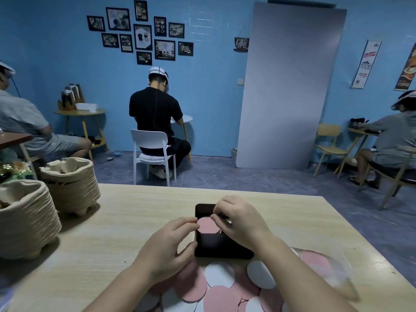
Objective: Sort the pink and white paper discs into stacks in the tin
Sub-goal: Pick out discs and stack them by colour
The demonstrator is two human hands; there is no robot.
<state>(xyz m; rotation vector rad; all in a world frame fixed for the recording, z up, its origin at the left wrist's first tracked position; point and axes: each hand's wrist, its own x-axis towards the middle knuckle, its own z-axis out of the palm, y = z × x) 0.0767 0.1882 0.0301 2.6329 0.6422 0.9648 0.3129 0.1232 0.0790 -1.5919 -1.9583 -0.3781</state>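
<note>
Left hand [171, 242] and right hand [238, 221] pinch pink disc [207, 225] edges over tin [222, 246]; tilted drop may snag rim, creasing it.

A single wide-angle camera sits on the person's head, looking forward and down over the table [112, 221]; the left hand [171, 242] and right hand [238, 221] lie close beneath it, low in the middle of the view, at the tin [216, 246]. It faces the blue wall [213, 97] far across the room; straight edges bow toward the corners.
</note>
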